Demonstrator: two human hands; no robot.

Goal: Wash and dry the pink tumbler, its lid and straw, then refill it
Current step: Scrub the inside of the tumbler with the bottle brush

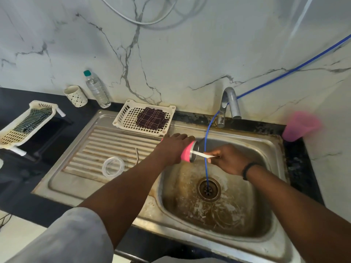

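My left hand (173, 148) grips the pink tumbler (187, 153) on its side over the left edge of the sink basin (237, 215), with its steel mouth facing right. My right hand (228, 158) pinches a thin white brush handle (202, 154) whose other end is inside the tumbler's mouth. The clear round lid (113, 167) lies flat on the ribbed drainboard (106, 147). A bent metal straw (137, 156) lies on the drainboard just right of the lid.
A tap (230, 103) stands behind the basin; a blue hose (206, 158) runs from it down into the drain. A white basket with a dark cloth (152, 118) sits behind the drainboard. A water bottle (96, 89), a mug (75, 95), another basket (26, 122) and a pink cup (300, 126) stand around.
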